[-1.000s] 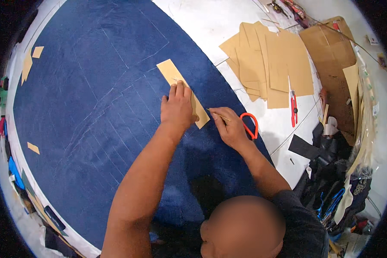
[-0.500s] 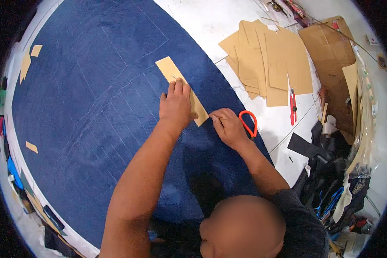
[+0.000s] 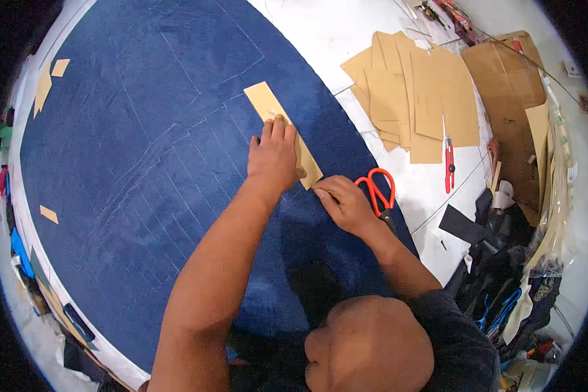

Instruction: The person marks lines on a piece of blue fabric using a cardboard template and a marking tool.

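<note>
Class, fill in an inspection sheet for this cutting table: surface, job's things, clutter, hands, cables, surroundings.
Surface: white table under dark blue cloth with chalk lines.
Job's things: tan paper strip lying on the cloth.
Clutter: stack of tan paper pieces, red cutter, orange scissors, cardboard.
Hands: left hand flat on the strip; right hand at the strip's lower end, what it holds cannot be told.
Cables: nothing seen.
Surroundings: dark scraps at right.
</note>
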A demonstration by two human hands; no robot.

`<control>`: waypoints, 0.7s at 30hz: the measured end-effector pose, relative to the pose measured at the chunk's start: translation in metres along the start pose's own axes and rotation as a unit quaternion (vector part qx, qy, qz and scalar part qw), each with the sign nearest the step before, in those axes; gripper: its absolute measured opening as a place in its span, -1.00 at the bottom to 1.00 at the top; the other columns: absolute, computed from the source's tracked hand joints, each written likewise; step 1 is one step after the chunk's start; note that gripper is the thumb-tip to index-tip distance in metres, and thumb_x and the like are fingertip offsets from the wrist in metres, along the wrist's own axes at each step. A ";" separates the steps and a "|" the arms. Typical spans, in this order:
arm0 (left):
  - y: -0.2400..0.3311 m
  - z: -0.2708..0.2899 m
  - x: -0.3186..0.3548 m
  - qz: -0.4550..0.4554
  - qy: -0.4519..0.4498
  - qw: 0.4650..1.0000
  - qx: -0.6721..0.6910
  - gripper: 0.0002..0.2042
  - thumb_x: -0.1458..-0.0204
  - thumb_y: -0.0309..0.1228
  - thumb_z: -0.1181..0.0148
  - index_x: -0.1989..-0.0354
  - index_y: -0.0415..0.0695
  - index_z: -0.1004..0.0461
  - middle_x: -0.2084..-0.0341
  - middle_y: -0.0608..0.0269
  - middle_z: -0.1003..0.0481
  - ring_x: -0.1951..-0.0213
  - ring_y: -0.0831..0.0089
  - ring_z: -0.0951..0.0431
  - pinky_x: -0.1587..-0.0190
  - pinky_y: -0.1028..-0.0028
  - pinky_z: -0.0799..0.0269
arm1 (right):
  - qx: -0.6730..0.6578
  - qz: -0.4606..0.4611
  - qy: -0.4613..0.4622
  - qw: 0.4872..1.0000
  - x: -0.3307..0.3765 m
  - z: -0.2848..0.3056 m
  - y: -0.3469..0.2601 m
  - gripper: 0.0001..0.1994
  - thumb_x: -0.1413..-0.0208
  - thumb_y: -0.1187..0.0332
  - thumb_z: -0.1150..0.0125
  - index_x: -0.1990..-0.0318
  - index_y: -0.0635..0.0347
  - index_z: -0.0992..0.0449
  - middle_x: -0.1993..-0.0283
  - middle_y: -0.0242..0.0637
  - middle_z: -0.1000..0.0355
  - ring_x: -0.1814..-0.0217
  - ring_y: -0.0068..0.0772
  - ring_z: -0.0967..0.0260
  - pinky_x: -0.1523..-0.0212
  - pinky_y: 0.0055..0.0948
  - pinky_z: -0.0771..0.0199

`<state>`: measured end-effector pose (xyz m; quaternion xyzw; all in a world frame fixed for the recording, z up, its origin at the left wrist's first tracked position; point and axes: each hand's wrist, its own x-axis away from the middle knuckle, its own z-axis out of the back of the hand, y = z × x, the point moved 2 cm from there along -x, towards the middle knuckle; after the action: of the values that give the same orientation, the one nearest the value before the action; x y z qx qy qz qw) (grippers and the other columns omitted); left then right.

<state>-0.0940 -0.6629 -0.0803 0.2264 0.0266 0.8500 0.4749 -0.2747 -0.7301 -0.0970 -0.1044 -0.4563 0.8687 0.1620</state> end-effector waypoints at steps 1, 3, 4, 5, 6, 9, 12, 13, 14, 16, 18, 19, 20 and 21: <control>0.000 0.000 -0.001 0.000 0.000 1.000 0.000 -0.04 0.33 -0.11 -0.61 -0.27 -0.20 -0.19 -0.39 -0.02 -0.09 -0.41 0.05 -0.12 -0.33 0.02 -0.26 | 0.001 -0.010 -0.009 1.000 0.000 -0.001 0.000 -0.81 -0.26 0.36 -0.11 0.16 0.30 -0.56 0.16 -0.08 -0.52 0.06 -0.02 -0.46 -0.02 -0.15 -0.43; 0.001 -0.001 -0.002 -0.008 -0.006 1.000 0.008 -0.05 0.33 -0.11 -0.60 -0.26 -0.20 -0.20 -0.38 -0.04 -0.09 -0.41 0.03 -0.12 -0.33 0.02 -0.26 | 0.001 -0.020 -0.018 1.000 0.001 -0.003 0.001 -0.81 -0.26 0.36 -0.11 0.16 0.30 -0.56 0.16 -0.08 -0.53 0.05 -0.01 -0.46 -0.02 -0.15 -0.43; 0.001 -0.001 -0.001 -0.008 -0.007 1.000 0.008 -0.05 0.33 -0.11 -0.60 -0.26 -0.20 -0.20 -0.38 -0.04 -0.09 -0.41 0.03 -0.12 -0.33 0.02 -0.26 | 0.002 -0.015 -0.019 1.000 0.002 -0.003 0.002 -0.81 -0.26 0.36 -0.11 0.16 0.29 -0.56 0.15 -0.08 -0.53 0.06 -0.01 -0.46 -0.02 -0.15 -0.43; 0.001 -0.001 0.000 -0.009 -0.003 1.000 0.009 -0.05 0.33 -0.11 -0.60 -0.25 -0.21 -0.20 -0.38 -0.05 -0.10 -0.41 0.03 -0.11 -0.33 0.01 -0.26 | 0.005 -0.011 -0.020 1.000 0.002 -0.004 0.002 -0.81 -0.26 0.36 -0.10 0.15 0.29 -0.56 0.15 -0.09 -0.54 0.06 -0.01 -0.47 -0.03 -0.14 -0.43; 0.001 -0.001 0.000 -0.010 0.000 1.000 0.010 -0.06 0.32 -0.11 -0.60 -0.25 -0.21 -0.21 -0.38 -0.05 -0.11 -0.41 0.02 -0.11 -0.33 0.01 -0.26 | 0.005 -0.012 -0.020 1.000 0.003 -0.004 0.003 -0.81 -0.26 0.36 -0.10 0.15 0.29 -0.56 0.15 -0.09 -0.54 0.06 -0.01 -0.47 -0.03 -0.14 -0.43; 0.000 -0.003 0.000 -0.012 0.013 1.000 0.010 -0.06 0.32 -0.12 -0.60 -0.25 -0.21 -0.21 -0.37 -0.07 -0.12 -0.41 0.01 -0.12 -0.33 0.00 -0.26 | 0.026 0.018 -0.025 0.999 0.002 -0.005 0.003 -0.81 -0.26 0.36 -0.10 0.15 0.28 -0.56 0.15 -0.09 -0.54 0.07 -0.02 -0.47 -0.03 -0.14 -0.43; 0.000 -0.003 -0.001 -0.015 0.014 1.000 0.013 -0.05 0.32 -0.12 -0.60 -0.26 -0.23 -0.20 -0.37 -0.08 -0.11 -0.41 0.00 -0.12 -0.33 0.00 -0.26 | 0.028 0.020 -0.028 0.999 0.000 -0.007 0.003 -0.82 -0.25 0.36 -0.10 0.16 0.27 -0.56 0.16 -0.11 -0.54 0.07 -0.03 -0.47 -0.04 -0.14 -0.43; 0.001 -0.002 -0.001 -0.016 0.014 1.000 0.013 -0.05 0.32 -0.12 -0.60 -0.26 -0.23 -0.20 -0.37 -0.08 -0.11 -0.41 0.00 -0.12 -0.33 0.00 -0.26 | 0.031 0.020 -0.021 0.999 0.000 -0.007 0.002 -0.81 -0.25 0.35 -0.10 0.16 0.26 -0.56 0.16 -0.11 -0.54 0.07 -0.03 -0.47 -0.04 -0.14 -0.43; 0.001 -0.002 0.000 -0.013 0.012 1.000 0.012 -0.05 0.32 -0.13 -0.60 -0.26 -0.24 -0.20 -0.38 -0.09 -0.11 -0.41 -0.01 -0.11 -0.33 0.00 -0.26 | 0.035 0.019 -0.015 0.999 -0.001 -0.007 0.001 -0.81 -0.26 0.35 -0.10 0.17 0.26 -0.56 0.16 -0.12 -0.54 0.07 -0.03 -0.47 -0.04 -0.14 -0.43; 0.001 -0.001 0.000 -0.011 0.010 1.000 0.011 -0.04 0.32 -0.13 -0.60 -0.27 -0.24 -0.19 -0.38 -0.10 -0.10 -0.41 -0.02 -0.11 -0.33 0.00 -0.26 | 0.038 0.019 -0.021 0.999 0.001 -0.009 0.005 -0.81 -0.26 0.34 -0.09 0.17 0.26 -0.56 0.17 -0.11 -0.54 0.07 -0.03 -0.47 -0.03 -0.14 -0.42; 0.001 0.001 0.000 -0.015 -0.001 1.000 0.008 -0.03 0.32 -0.10 -0.60 -0.27 -0.25 -0.19 -0.38 -0.10 -0.11 -0.41 -0.03 -0.11 -0.34 0.00 -0.25 | 0.041 0.022 -0.027 0.999 0.001 -0.011 0.007 -0.80 -0.26 0.34 -0.08 0.17 0.26 -0.56 0.17 -0.11 -0.54 0.07 -0.03 -0.47 -0.03 -0.13 -0.42; 0.000 0.000 0.000 -0.015 0.000 1.000 0.008 -0.03 0.32 -0.10 -0.60 -0.27 -0.25 -0.19 -0.38 -0.10 -0.11 -0.41 -0.03 -0.11 -0.34 0.00 -0.25 | 0.042 0.024 -0.025 0.998 0.001 -0.011 0.007 -0.81 -0.26 0.34 -0.08 0.17 0.26 -0.56 0.17 -0.11 -0.54 0.08 -0.02 -0.47 -0.02 -0.13 -0.42; 0.000 -0.001 0.000 -0.014 0.004 1.000 -0.001 -0.01 0.33 -0.06 -0.60 -0.28 -0.25 -0.18 -0.38 -0.11 -0.11 -0.41 -0.03 -0.10 -0.34 -0.01 -0.24 | 0.044 0.026 -0.024 0.998 0.001 -0.011 0.007 -0.81 -0.26 0.35 -0.08 0.17 0.26 -0.56 0.17 -0.10 -0.54 0.08 -0.02 -0.47 -0.02 -0.13 -0.42; -0.001 -0.003 0.000 -0.014 0.008 1.000 -0.010 0.01 0.33 -0.03 -0.59 -0.28 -0.25 -0.18 -0.38 -0.11 -0.11 -0.42 -0.03 -0.10 -0.34 -0.01 -0.24 | 0.044 0.026 -0.023 0.998 0.002 -0.011 0.007 -0.81 -0.26 0.35 -0.08 0.17 0.26 -0.56 0.17 -0.10 -0.54 0.08 -0.02 -0.47 -0.02 -0.13 -0.42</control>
<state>-0.0944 -0.6623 -0.0830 0.2149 0.0251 0.8454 0.4884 -0.2742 -0.7251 -0.1088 -0.0884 -0.4184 0.8941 0.1332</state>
